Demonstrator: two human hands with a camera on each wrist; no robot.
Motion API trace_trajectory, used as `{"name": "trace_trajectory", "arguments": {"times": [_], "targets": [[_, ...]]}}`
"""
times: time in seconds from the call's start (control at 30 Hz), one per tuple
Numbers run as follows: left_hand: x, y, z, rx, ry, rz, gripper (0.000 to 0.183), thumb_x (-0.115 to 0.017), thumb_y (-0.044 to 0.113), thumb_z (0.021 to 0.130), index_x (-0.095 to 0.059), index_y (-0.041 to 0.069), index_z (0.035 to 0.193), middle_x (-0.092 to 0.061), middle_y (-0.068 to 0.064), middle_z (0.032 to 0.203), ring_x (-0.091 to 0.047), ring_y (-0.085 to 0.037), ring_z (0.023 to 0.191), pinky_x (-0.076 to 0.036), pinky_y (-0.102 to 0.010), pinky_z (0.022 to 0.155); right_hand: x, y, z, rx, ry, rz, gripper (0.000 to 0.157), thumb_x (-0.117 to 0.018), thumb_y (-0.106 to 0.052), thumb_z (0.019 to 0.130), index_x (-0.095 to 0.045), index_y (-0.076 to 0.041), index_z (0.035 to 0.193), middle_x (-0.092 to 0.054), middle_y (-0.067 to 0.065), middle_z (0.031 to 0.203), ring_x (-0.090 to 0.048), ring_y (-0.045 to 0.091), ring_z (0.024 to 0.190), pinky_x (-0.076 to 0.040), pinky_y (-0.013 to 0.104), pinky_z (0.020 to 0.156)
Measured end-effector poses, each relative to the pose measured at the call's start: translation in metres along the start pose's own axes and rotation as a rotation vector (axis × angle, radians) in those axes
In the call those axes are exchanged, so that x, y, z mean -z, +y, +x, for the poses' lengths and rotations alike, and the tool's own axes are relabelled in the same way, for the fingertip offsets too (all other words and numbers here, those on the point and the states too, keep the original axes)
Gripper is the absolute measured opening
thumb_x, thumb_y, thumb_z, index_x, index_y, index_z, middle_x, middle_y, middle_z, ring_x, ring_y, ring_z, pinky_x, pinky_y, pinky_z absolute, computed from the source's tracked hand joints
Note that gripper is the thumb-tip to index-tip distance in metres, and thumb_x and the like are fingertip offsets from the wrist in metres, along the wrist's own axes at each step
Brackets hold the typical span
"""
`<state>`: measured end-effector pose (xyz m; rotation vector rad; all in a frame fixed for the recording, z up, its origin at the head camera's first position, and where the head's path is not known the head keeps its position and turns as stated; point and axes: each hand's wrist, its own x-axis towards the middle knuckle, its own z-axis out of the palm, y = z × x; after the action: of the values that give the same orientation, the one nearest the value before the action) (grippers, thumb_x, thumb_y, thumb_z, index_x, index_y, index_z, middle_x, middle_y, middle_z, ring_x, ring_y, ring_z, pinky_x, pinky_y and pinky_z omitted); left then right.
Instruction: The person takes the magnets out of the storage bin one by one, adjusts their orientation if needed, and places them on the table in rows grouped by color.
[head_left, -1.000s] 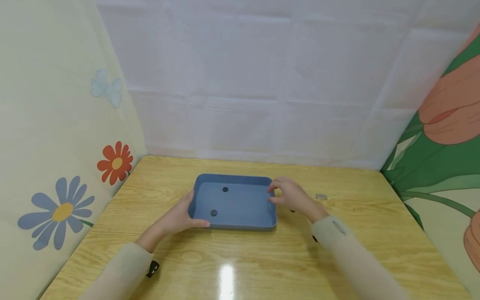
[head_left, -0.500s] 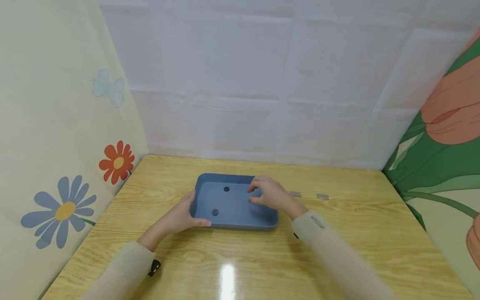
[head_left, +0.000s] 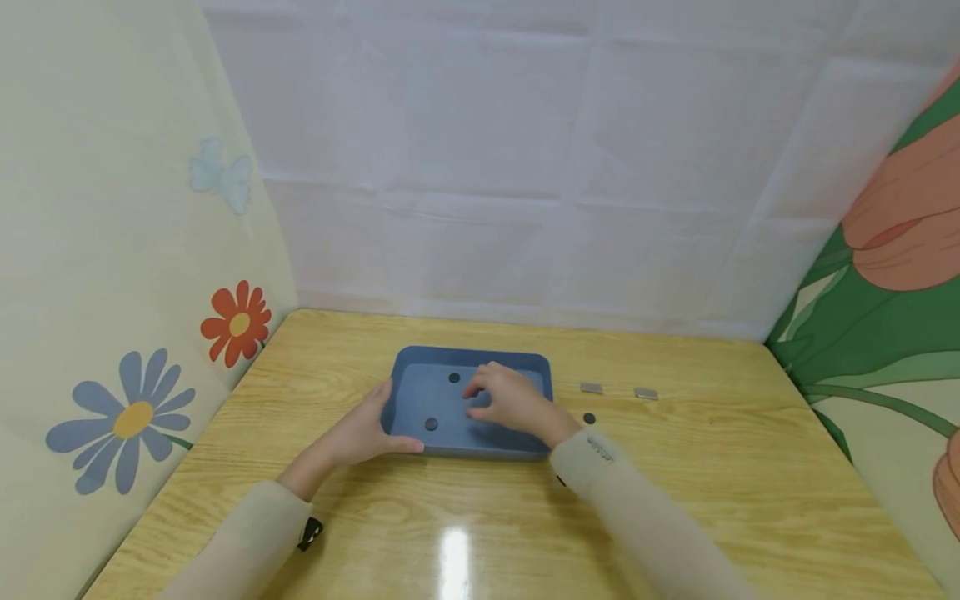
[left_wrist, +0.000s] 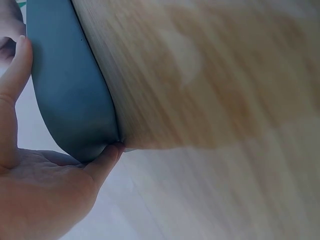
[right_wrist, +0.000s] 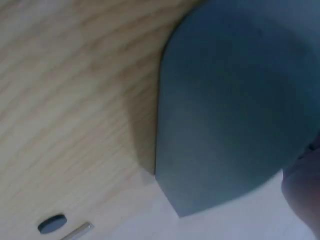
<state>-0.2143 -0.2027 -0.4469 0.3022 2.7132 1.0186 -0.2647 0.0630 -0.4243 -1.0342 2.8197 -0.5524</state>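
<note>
A shallow blue tray [head_left: 468,452] lies on the wooden table. My left hand [head_left: 360,432] grips its left end, the thumb along the front rim; in the left wrist view the left hand [left_wrist: 45,195] clasps a corner of the tray [left_wrist: 70,85]. Over the inside of the tray hovers my right hand [head_left: 513,404], thumb and index finger apart, with nothing visible between them. Two small dark discs lie on the tray floor, a rear disc [head_left: 454,378] and a front disc [head_left: 431,424]. Only a bit of the right hand [right_wrist: 302,190] shows in the right wrist view.
Right of the tray, two small flat silver pieces lie on the table, a nearer piece [head_left: 591,388] and a farther piece [head_left: 646,393]. Another dark disc [head_left: 589,418] lies close by. A white sheet [head_left: 480,167] hangs behind the table.
My right hand has moved left from the tray's right rim to over its middle, uncovering a silver piece and a dark disc on the table. The left hand keeps its place.
</note>
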Motion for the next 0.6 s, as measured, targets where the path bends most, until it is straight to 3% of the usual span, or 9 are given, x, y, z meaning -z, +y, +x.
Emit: {"name": "trace_trajectory", "arguments": {"times": [0.27,0.6], "targets": [[0.001,0.0,0.0,0.002,-0.004,0.003,0.132,-0.078,0.059,0.068,0.003,-0.003,0.152,-0.003,-0.027,0.16,-0.012,-0.046,0.146,-0.023,-0.061,0.116,-0.019,-0.013,0.009,-0.015,-0.022,-0.022,0.026,-0.071,-0.038,0.086,-0.07,-0.024,0.108,-0.064,-0.009,0.112,-0.058,0.011,0.109,-0.051,0.031,0.096],[0.002,0.002,-0.002,-0.004,-0.01,-0.01,0.129,-0.078,0.055,0.071,0.003,-0.004,0.152,-0.002,-0.027,0.16,-0.013,-0.046,0.146,-0.025,-0.062,0.115,-0.034,-0.025,0.019,-0.003,-0.033,-0.039,0.029,-0.072,-0.04,0.085,-0.07,-0.024,0.109,-0.063,-0.009,0.111,-0.057,0.01,0.106,-0.051,0.026,0.092]]}}
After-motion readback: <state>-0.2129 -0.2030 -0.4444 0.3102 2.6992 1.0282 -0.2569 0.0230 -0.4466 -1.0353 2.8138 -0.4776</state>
